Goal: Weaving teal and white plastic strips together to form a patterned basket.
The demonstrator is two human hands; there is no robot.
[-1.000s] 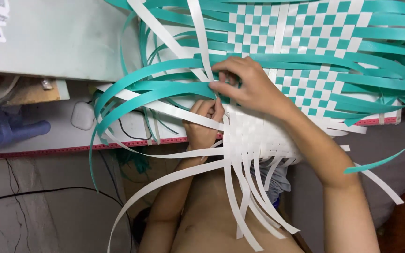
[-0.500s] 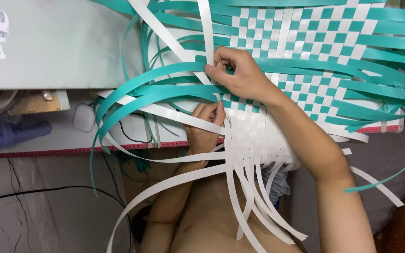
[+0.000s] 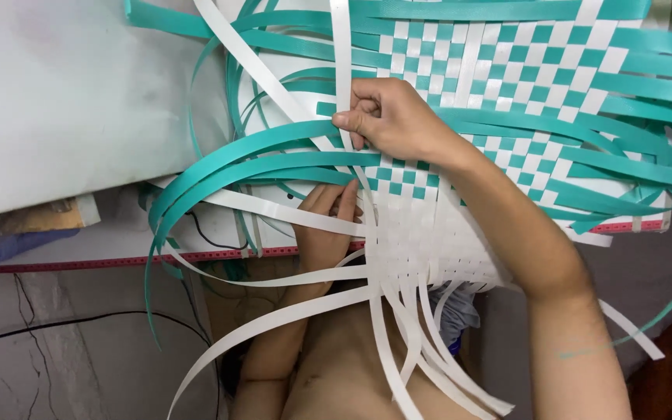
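On flat checkered weave (image 3: pixel 507 70), right hand (image 3: pixel 390 117) pinches white strip (image 3: pixel 341 47).

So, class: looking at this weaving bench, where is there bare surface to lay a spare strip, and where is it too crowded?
Bare room: the pale tabletop left of the looping teal strips. Crowded: the woven teal-and-white mat, with the right hand pinching strips at its edge, the left hand beneath, and loose white strips fanning below.

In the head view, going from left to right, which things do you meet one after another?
White board → loose teal strips → left hand → right hand → teal-and-white woven mat.
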